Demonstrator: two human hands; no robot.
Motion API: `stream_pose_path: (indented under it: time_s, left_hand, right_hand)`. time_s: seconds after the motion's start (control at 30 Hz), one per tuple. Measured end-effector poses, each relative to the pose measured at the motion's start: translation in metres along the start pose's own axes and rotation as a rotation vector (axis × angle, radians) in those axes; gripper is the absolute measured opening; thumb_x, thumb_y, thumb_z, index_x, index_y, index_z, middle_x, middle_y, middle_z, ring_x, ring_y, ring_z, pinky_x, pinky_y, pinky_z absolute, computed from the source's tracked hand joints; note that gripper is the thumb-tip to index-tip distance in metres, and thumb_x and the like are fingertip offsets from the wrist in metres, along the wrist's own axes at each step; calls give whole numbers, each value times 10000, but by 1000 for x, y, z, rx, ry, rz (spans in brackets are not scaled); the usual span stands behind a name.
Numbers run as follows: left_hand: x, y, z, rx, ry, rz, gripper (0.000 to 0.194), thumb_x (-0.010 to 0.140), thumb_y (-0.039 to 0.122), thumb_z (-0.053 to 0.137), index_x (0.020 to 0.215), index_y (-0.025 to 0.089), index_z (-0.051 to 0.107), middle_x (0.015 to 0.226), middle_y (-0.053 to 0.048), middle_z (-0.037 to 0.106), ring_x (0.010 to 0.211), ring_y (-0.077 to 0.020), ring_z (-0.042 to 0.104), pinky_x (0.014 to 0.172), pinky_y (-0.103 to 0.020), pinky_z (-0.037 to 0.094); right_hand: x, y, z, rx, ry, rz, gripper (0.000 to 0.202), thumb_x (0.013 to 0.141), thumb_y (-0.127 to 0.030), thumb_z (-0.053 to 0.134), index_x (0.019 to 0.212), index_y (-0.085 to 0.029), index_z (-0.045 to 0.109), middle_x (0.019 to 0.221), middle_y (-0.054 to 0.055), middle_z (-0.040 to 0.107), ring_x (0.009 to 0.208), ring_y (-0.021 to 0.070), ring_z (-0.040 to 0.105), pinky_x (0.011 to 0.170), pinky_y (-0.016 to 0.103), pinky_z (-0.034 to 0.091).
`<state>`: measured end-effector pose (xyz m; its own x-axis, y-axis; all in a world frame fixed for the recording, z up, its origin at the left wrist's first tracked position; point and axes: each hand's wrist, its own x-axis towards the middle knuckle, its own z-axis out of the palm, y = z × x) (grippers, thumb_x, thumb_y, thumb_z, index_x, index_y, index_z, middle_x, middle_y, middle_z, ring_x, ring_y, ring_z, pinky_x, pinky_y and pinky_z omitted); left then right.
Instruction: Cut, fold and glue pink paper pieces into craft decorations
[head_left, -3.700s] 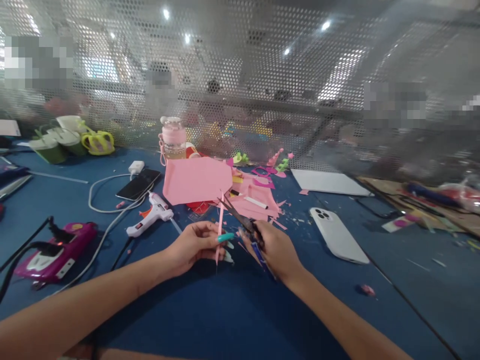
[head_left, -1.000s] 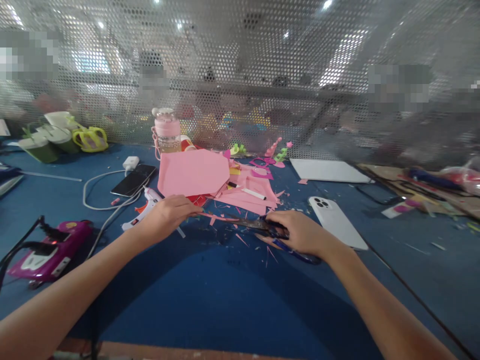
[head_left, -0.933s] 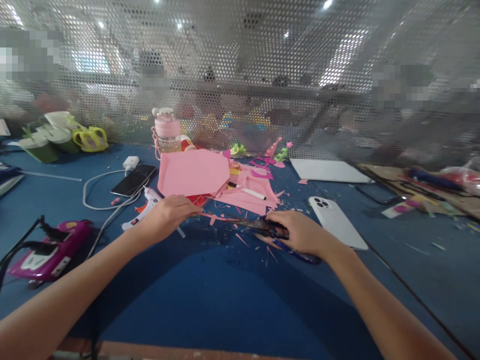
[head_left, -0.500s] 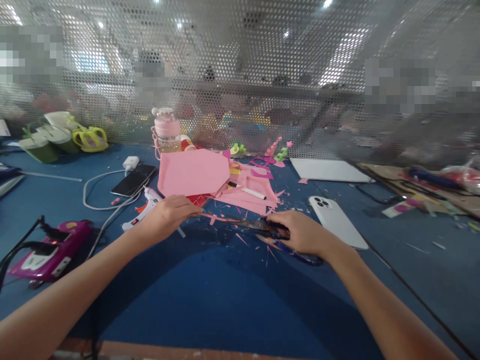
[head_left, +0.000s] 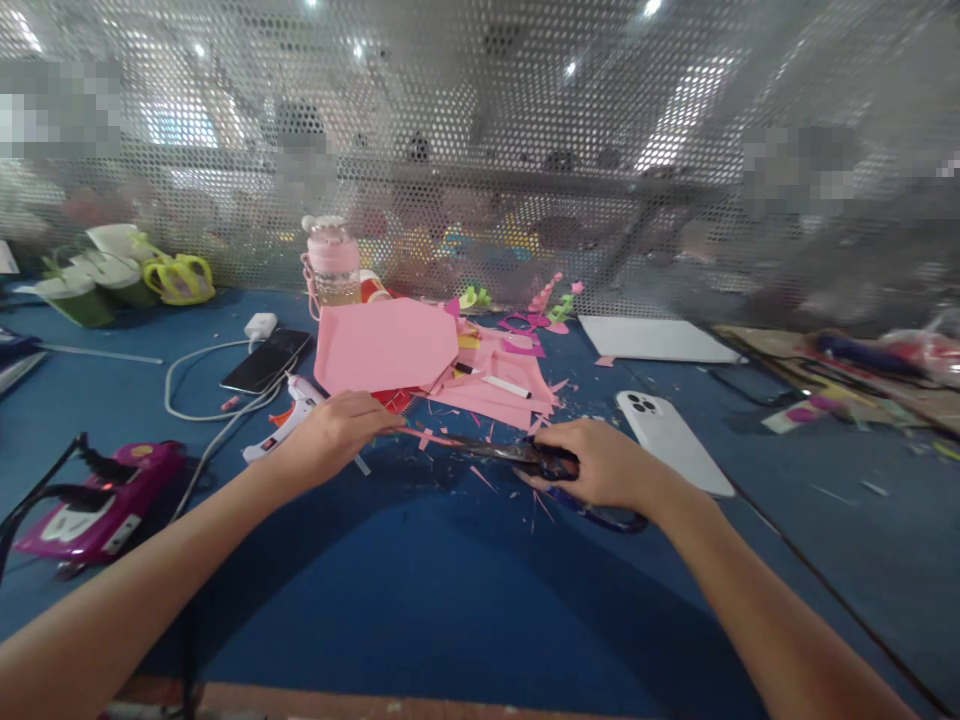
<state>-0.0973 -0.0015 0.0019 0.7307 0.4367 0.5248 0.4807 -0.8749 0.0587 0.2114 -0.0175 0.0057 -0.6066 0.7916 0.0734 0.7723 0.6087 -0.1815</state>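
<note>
My left hand (head_left: 341,430) pinches one end of a narrow pink paper strip (head_left: 420,433) above the blue table. My right hand (head_left: 589,460) grips dark blue-handled scissors (head_left: 495,450), whose blades point left and meet the strip's right part. Just behind both hands lie a large cut sheet of pink paper (head_left: 386,345) and more pink pieces, with a white marker (head_left: 506,385) on top. A white glue gun (head_left: 289,415) rests beside my left wrist. Small pink scraps are scattered under the scissors.
A white phone (head_left: 675,440) lies right of my right hand. At left are a black phone (head_left: 268,360), a white cable and a purple power strip (head_left: 105,505). A pink-lidded bottle (head_left: 334,262) stands at the back before the perforated metal screen (head_left: 480,150).
The scissor blades have drawn closer together along the strip. Both hands stay in nearly the same place, and the camera view has shifted slightly.
</note>
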Motion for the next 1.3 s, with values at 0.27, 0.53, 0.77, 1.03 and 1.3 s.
stream_pose_path:
  time_s: [0.27,0.53,0.77,1.03,1.3]
  left_hand:
    - [0,1,0,14,10,19,236,877,154,376,942,124,600,784,-81,639,729,-146,570,643,-282,478]
    - [0,1,-1,4,3,11,245,880,146,362,954,127,595,795,-78,640,740,-147,571,651,-291,481]
    - [0,0,-1,10,8,22,245,879,144,362,949,118,595,795,-85,638,739,-148,569,646,-289,481]
    - [0,1,-1,2,5,19,237,878,146,369,948,120,594,800,-85,641,746,-149,576,656,-286,479]
    - [1,3,-2,15,8,22,252,878,124,348,960,113,587,803,-87,638,753,-144,576,660,-279,481]
  right_hand:
    - [1,0,-1,-13,-1,11,255,736,-386,492,569,-193,504,535,15,570,480,130,491,473,224,285]
    - [1,-1,-1,2,7,14,256,731,-377,502,555,-190,512,523,7,571,469,120,486,472,221,291]
    - [1,-1,-1,-9,35,8,242,717,-355,512,541,-190,529,510,6,579,456,116,487,465,214,287]
    - [1,-1,0,-37,45,3,281,732,-374,496,521,-191,527,499,16,593,456,129,519,456,215,276]
    - [1,1,1,-65,96,35,318,747,-452,480,569,-193,529,528,22,586,482,142,519,461,224,289]
